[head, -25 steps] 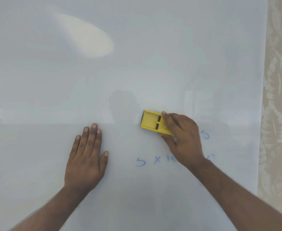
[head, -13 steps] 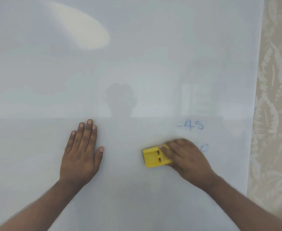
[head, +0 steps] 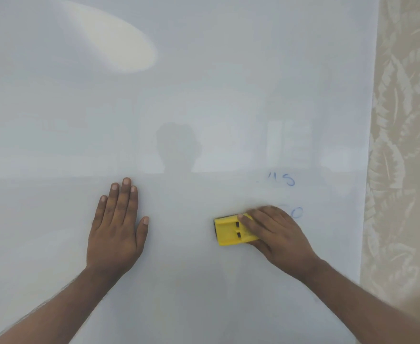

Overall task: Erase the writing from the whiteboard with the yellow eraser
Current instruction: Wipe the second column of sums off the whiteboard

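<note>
A white glossy whiteboard (head: 204, 95) fills most of the view. My right hand (head: 275, 234) presses the yellow eraser (head: 230, 230) flat against the board, its fingers covering the eraser's right half. Faint blue writing "45" (head: 282, 179) sits above that hand, and a blue "0" (head: 297, 212) shows just past its knuckles. My left hand (head: 117, 227) lies flat on the board with fingers together, well to the left of the eraser, holding nothing.
A beige wall with a leaf pattern (head: 402, 145) borders the board's right edge (head: 367, 170). A bright light reflection (head: 119, 40) lies on the board's upper left. A faint reflection of a person's head (head: 179, 147) shows at centre.
My right hand dragged the eraser down from the upper line to the lower one, and the "5 x 10" writing there is gone. My left hand stayed flat on the board.
</note>
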Demonstrator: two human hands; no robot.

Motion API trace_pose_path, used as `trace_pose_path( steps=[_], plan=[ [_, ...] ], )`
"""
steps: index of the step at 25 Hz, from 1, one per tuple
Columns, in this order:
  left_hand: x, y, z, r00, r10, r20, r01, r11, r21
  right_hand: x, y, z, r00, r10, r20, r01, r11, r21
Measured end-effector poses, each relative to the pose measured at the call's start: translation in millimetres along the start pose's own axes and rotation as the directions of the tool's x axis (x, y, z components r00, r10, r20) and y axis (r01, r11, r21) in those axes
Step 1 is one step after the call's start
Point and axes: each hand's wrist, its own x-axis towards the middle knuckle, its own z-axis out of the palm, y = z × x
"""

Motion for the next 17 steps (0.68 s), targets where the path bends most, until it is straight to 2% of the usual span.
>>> trace_pose_path(
  steps=[3,8,10,12,14,17],
  plan=[
    [-0.5,0.5,0.4,1.0,0.001,-0.003,-0.001,1.0,0.011,2.8,32.5,-11.1,1.0,0.007,0.0,-0.007,0.998,-0.059],
    [-0.8,-0.4,1.0,1.0,0.003,-0.004,-0.003,1.0,0.007,46.4,85.0,-35.4,0.943,0.274,-0.19,-0.274,0.961,0.025],
    [-0.6,-0.8,0.7,1.0,0.007,-0.007,-0.007,1.0,0.003,46.5,99.1,-38.2,0.888,0.39,-0.242,-0.387,0.92,0.064],
    [-0.6,0.0,0.7,1.0,0.003,-0.011,-0.003,1.0,0.001,35.1,100.1,-34.4,0.787,0.546,-0.289,-0.534,0.836,0.126],
    [-1.4,1.1,2.0,1.0,0.0,-0.02,0.0,1.0,0.002,18.1,87.1,-25.3,0.708,0.636,-0.308,-0.617,0.769,0.168],
    [-2.5,2.8,5.7,1.0,-0.003,-0.028,0.003,1.0,0.015,-4.6,50.0,-9.5,0.684,0.666,-0.298,-0.636,0.744,0.205]
  ],
)
